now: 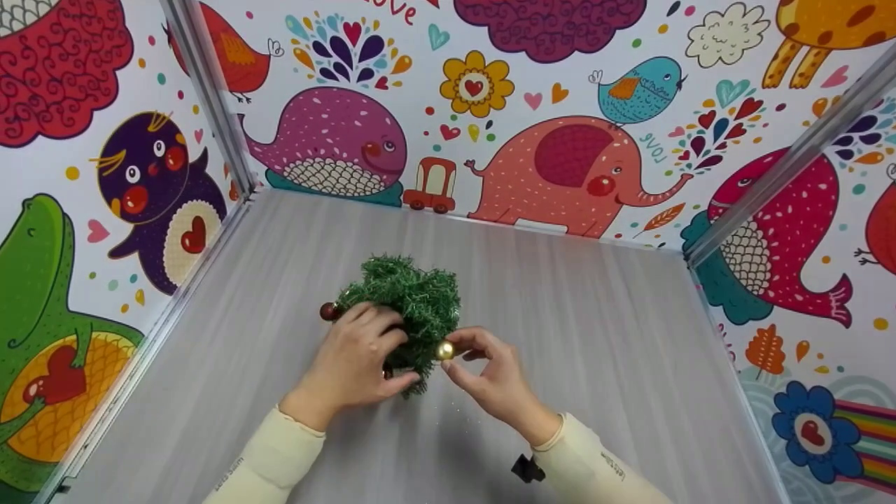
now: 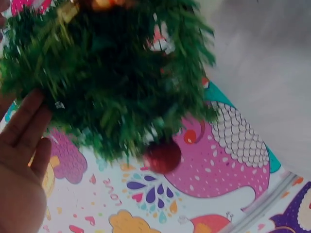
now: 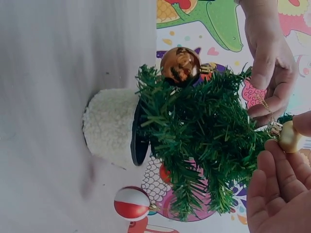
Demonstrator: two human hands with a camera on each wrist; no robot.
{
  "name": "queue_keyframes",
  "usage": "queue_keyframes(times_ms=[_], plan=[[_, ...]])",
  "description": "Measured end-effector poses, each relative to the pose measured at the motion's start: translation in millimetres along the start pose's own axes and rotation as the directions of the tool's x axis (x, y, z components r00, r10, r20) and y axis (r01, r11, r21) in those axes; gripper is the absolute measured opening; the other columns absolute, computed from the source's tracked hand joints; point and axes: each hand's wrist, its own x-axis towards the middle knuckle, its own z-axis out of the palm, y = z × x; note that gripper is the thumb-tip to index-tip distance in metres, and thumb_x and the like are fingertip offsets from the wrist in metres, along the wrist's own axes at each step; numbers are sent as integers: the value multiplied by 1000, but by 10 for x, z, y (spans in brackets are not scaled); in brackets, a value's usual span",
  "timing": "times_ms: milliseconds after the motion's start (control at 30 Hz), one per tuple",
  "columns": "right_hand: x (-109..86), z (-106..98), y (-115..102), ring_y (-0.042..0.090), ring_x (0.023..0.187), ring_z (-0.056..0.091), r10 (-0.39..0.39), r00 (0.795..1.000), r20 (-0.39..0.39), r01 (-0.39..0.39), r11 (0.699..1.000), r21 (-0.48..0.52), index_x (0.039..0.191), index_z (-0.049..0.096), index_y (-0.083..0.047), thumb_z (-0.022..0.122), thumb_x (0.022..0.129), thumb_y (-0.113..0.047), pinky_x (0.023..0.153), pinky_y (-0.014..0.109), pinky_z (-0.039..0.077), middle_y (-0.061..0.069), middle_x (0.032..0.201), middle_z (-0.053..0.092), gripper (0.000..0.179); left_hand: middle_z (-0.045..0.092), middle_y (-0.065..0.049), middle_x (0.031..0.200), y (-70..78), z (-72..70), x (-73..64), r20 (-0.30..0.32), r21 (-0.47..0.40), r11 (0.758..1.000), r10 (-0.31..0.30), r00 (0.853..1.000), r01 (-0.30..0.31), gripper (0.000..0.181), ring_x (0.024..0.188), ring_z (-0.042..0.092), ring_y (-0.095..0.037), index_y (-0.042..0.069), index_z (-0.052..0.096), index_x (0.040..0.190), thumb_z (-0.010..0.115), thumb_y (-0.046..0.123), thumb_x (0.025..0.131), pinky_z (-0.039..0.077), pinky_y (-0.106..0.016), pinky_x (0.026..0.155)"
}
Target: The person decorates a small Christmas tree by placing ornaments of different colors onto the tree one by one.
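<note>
A small artificial Christmas tree [image 1: 430,297] with green bristly branches stands on the table. In the right wrist view its base is a white, rough-textured pot [image 3: 109,127]. My right hand [image 1: 493,374] pinches a shiny gold Christmas ball [image 1: 445,350] between thumb and fingers at the tree's right side. A thin gold cord [image 3: 262,102] runs from the ball toward the branches. With loosely bent fingers, my left hand [image 1: 357,357] touches the branches on the left. Other balls hang on the tree: a copper one [image 3: 181,65], a red-and-white one [image 3: 132,203] and a dark red one [image 1: 329,311].
The grey wood-grain table [image 1: 595,315] is enclosed by walls [image 1: 434,77] printed with cartoon animals. Metal rails [image 1: 210,98] run along the corners. A small black object [image 1: 526,469] lies beside the right sleeve. Tiny bright specks dot the table near the tree.
</note>
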Motion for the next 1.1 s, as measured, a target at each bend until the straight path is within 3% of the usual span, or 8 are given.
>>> queue_keyframes(times_ms=[167,367,667,1100], plan=[[13,-19,-115,21,88,67,47,999,19,-47,999,17,109,65,3,74,84,5,73,37,56,9,98,71,26,65,-2,92,91,108,3,-24,-20,998,55,998,-56,50,93,63,-23,13,70,80,84,58,65,46,-46,97],[11,-9,-103,22,87,67,61,998,19,-62,997,47,110,65,2,73,85,4,72,39,56,9,98,71,26,65,0,86,161,178,3,-92,-7,995,94,991,-95,30,87,63,-20,13,71,78,87,37,68,48,-42,96],[-36,5,17,21,89,67,109,993,39,-112,989,96,111,65,1,72,88,2,73,38,56,7,99,70,25,66,2,83,201,204,-18,-125,-38,995,85,988,-90,5,84,64,-18,14,75,79,78,18,81,49,-39,93],[-111,-15,52,25,89,66,198,977,84,-207,972,112,117,60,6,66,90,5,75,38,55,11,98,68,27,68,5,84,202,190,-19,-156,-98,993,50,986,-66,5,84,64,-16,16,78,83,80,16,79,49,-40,91]])
